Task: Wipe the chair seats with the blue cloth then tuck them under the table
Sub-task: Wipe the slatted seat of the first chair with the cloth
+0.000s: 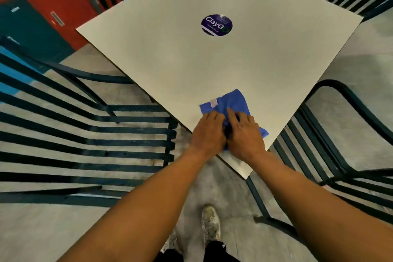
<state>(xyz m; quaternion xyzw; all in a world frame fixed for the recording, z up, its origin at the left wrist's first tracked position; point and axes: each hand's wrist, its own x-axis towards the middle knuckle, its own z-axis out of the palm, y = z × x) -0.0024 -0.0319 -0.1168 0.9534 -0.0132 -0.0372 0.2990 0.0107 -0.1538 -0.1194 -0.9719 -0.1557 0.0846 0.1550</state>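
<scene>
Square pale table (223,66) seen from above, one corner toward the person. Slatted dark metal chair (85,134) stands at left, pulled out from the table; a second slatted chair (344,155) stands at right. Round dark sticker (216,25) lies near the table's middle. Blue cloth (231,102) lies on the near corner. Left hand (209,132) and right hand (244,136) rest side by side on the cloth, fingers curled into its bunched fabric.

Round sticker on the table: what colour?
Dark blue round sticker with white lettering and a green mark at one edge; the head view shows it.
</scene>
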